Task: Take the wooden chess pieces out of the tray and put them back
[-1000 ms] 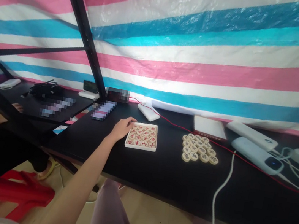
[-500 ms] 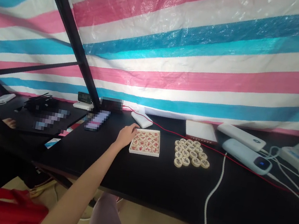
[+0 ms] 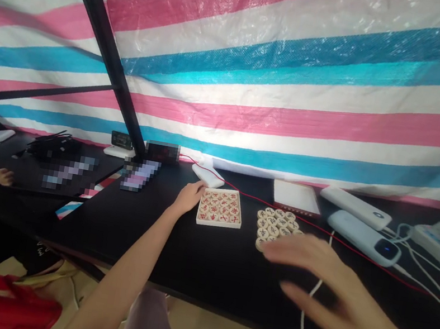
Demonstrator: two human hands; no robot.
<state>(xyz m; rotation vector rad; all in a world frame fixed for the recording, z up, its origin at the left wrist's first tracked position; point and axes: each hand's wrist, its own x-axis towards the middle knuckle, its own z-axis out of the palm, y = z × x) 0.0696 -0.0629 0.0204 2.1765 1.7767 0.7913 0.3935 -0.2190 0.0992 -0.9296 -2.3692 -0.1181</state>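
Note:
A shallow white box [image 3: 218, 223] holds rows of xiangqi pieces [image 3: 221, 208] with red characters. At its left side is my left hand [image 3: 189, 197], fingers closed along the edge near the back corner; part of the grip is hidden. To the right, several xiangqi pieces [image 3: 277, 218] with dark characters lie grouped on the black table. My right hand [image 3: 324, 273], slightly blurred, reaches over the near side of this group. Its thumb is apart from the fingers, nothing shows in it, and it covers some of the pieces.
Behind the pieces lies a white box lid [image 3: 296, 196]. A white power bank [image 3: 355, 206] and a light-blue power bank [image 3: 363, 238] with cables are at the right. A red cable [image 3: 257, 195] crosses behind the boxes. Another person's hand [image 3: 3, 176] is far left.
My right hand has come into view from the right, over the dark-lettered pieces. The box of red pieces has shifted slightly right, with my left hand at its side.

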